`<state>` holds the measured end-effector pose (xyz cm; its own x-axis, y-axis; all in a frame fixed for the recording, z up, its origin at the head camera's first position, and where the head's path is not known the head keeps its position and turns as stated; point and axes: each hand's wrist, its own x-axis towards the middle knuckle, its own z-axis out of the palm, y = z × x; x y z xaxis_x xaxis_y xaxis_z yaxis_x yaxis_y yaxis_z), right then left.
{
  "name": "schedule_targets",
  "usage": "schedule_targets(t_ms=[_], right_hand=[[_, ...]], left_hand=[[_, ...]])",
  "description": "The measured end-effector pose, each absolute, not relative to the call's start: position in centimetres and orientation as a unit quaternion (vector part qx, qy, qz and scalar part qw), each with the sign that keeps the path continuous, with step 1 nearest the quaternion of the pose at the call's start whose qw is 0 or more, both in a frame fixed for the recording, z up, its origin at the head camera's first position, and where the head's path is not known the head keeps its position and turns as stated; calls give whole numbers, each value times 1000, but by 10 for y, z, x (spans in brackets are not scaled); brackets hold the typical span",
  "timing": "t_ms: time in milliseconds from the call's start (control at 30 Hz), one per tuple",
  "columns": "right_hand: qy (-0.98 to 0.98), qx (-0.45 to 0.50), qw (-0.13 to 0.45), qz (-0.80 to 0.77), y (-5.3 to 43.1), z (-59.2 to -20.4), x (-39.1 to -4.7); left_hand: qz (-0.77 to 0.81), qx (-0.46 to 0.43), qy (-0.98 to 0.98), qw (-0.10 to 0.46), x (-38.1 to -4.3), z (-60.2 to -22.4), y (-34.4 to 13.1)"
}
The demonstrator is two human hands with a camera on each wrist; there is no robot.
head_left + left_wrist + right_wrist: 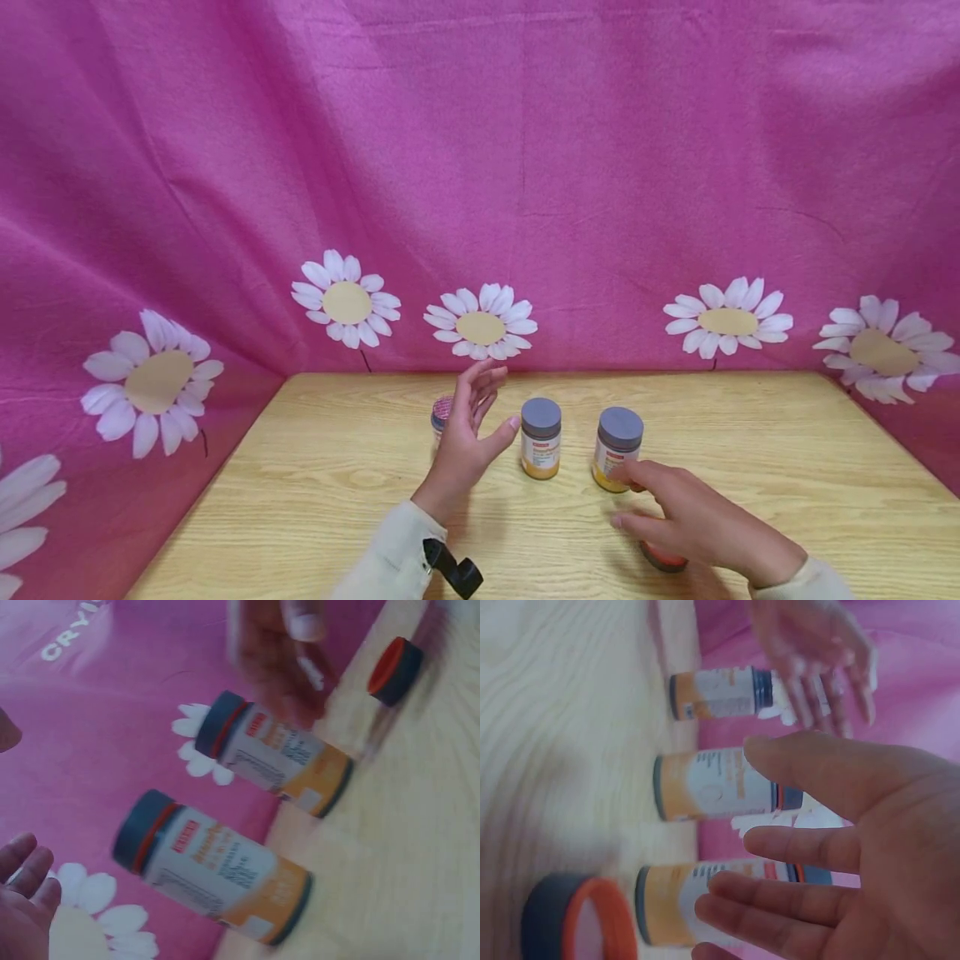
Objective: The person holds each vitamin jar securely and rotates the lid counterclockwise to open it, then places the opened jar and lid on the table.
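My left hand hovers beside the uncapped jar, fingers extended and thumb spread, holding nothing. In the right wrist view this jar shows a bare threaded neck; its foil-like top appears in the head view. A grey-lidded jar with a white and orange label stands upright right of my left thumb. Another grey-lidded jar stands further right, partly covered by the fingertips of my right hand. That hand is empty, its fingers loosely extended over a loose lid, whose orange-red inside faces up.
The jars stand on a light wooden table. A pink cloth with white daisies hangs behind the table and along its sides. A black wrist mount sits on the left sleeve.
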<state>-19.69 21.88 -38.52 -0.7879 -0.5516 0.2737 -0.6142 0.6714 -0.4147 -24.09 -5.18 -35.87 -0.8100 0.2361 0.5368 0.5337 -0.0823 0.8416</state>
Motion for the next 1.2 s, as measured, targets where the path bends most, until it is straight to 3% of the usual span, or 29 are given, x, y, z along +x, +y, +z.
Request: schedule_targets(t_ms=[267, 567, 833, 1000, 1200], right_hand=[[-904, 340, 75, 248, 198, -378, -202], [-898, 335, 67, 279, 177, -364, -210], [-907, 308, 49, 284, 166, -358, -217], [-908, 305, 40, 284, 165, -358, -219], [-905, 308, 24, 292, 165, -361, -221]], left_hand=[[-678, -248, -692, 9, -246, -383, -42], [-657, -217, -720, -49, -277, -439, -38], [-689, -211, -685, -108, -287, -453, -39], [-683, -210, -689, -119, -288, -457, -37], [-614, -221, -754, -73, -289, -465, -37]])
